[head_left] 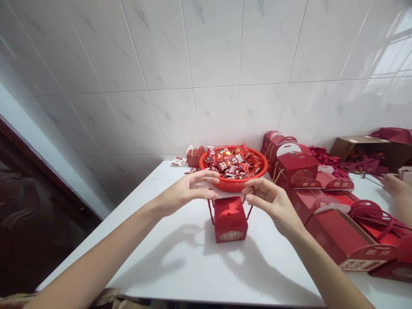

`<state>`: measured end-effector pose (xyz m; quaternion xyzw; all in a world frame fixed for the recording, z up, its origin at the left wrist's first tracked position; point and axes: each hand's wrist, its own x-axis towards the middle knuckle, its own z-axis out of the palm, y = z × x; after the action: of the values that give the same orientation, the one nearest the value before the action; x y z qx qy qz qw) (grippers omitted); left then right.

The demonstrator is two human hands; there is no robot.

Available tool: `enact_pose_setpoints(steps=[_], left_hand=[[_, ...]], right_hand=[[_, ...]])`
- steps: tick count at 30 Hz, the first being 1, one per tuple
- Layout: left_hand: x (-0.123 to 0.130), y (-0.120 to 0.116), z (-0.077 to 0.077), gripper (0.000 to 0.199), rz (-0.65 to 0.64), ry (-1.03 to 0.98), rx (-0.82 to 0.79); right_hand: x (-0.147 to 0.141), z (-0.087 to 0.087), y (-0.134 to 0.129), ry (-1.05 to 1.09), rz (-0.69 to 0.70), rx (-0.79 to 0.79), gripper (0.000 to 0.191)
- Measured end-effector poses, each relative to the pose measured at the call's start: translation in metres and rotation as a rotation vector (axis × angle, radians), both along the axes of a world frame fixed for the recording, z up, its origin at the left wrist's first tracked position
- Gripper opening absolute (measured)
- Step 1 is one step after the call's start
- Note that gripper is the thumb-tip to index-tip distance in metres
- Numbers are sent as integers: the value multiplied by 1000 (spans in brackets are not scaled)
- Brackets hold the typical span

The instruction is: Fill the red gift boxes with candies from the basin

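A small red gift box with a pale gold label on its front stands upright on the white table. Dark red cord handles rise from both of its sides. My left hand has the left cord at its thumb and fingertips, with the fingers curved above the thumb. On the other side, my right hand pinches the right cord between thumb and fingers. Both hands are just above the box's top, whose flaps look folded shut. Right behind the box stands a red basin heaped with red-wrapped sweets.
Many red gift boxes crowd the right side. A smaller red box and a printed card lie left of the basin. Far right, another person's hand is near a cardboard box. The tiled wall borders the table.
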<state>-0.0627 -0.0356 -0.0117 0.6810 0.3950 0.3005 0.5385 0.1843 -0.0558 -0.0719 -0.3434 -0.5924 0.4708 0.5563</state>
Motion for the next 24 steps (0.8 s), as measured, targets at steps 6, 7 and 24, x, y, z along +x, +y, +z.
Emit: enact_pose_setpoints(steps=[6,7,24], left_hand=[[17,-42,15,67,-212,-42,100],[21,-48,15,69,-224,-10,131],[54,-66,8,79,-273,97,571]], right_hand=[[-25,2,-26,-134,28,131,36],[-28,0,-29,-128,33,144,38],[-22,11,-50,16,-179,269,12]])
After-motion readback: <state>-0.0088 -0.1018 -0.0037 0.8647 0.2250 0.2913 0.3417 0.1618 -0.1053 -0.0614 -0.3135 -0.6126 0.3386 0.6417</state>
